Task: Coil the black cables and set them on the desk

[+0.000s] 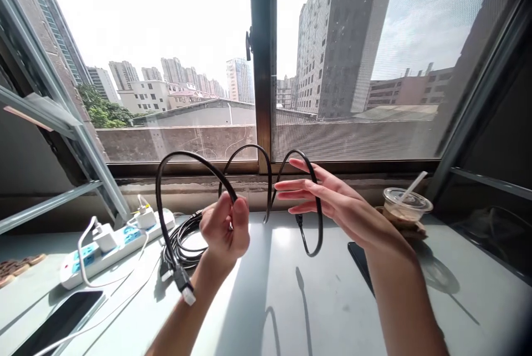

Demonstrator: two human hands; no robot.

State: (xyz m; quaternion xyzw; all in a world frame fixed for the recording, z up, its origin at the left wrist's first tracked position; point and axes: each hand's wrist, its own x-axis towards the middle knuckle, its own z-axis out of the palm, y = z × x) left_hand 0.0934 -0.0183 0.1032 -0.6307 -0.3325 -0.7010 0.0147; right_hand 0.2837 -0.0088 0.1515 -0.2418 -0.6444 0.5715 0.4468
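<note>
A black cable (189,155) hangs in loose loops in the air above the table. My left hand (224,226) is closed round it, and one end with a pale-tipped plug (183,284) dangles over my left wrist. To the right, my right hand (328,192) has its fingers stretched out and apart, reaching through or beside the rightmost loop; whether they touch the cable I cannot tell. The cable's other end, a small black plug (299,220), hangs below those fingers. Behind my left hand lies a coil of black cable (183,242) on the table.
At left stand a white power strip (118,248) with chargers and white cords, and a phone (62,320). A second phone (361,264) lies partly behind my right arm. A lidded plastic cup (405,206) with a straw stands back right. The window (261,68) lies beyond.
</note>
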